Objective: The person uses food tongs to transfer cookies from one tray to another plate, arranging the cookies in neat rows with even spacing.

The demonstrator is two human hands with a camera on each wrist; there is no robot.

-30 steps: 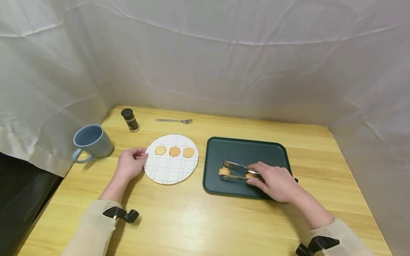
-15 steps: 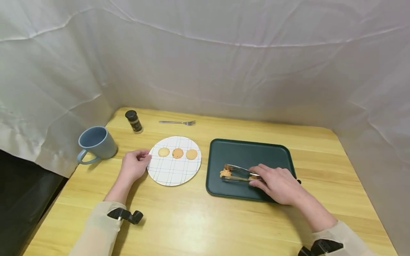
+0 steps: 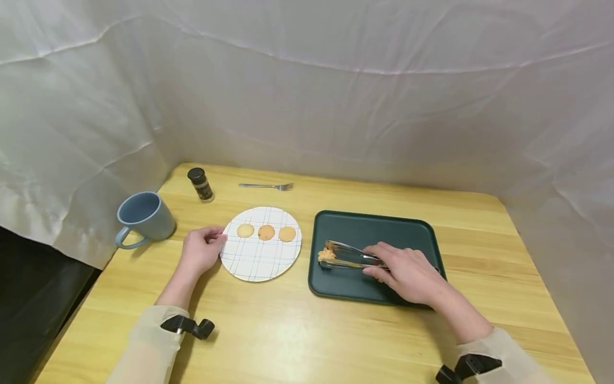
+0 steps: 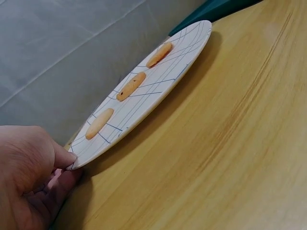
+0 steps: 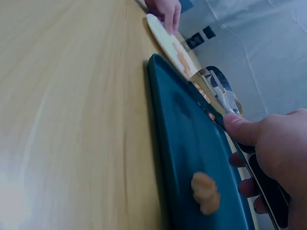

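Observation:
My left hand (image 3: 203, 249) pinches the left rim of a white checked plate (image 3: 254, 261) between thumb and fingers. In a row on the plate lie three round cookies (image 3: 266, 232). My right hand (image 3: 408, 271) grips metal tongs (image 3: 346, 264) above the dark green tray (image 3: 369, 224). Between the tong tips sits a flower-shaped cookie (image 3: 326, 255), over the tray's left part. In the right wrist view another cookie (image 5: 205, 192) lies on the tray beneath my hand; the tongs and hand hide it from the head view.
A blue mug (image 3: 146, 216) stands at the left, its handle toward the front. Behind the plate are a black-capped spice jar (image 3: 201, 185) and a fork (image 3: 266, 186). Pale cloth (image 3: 336, 106) hangs around the back and sides of the wooden table (image 3: 288, 341).
My right hand has moved the tongs slightly left, and the flower-shaped cookie has shifted left with them. The second cookie has gone from the head view. My left hand stays at the plate's rim.

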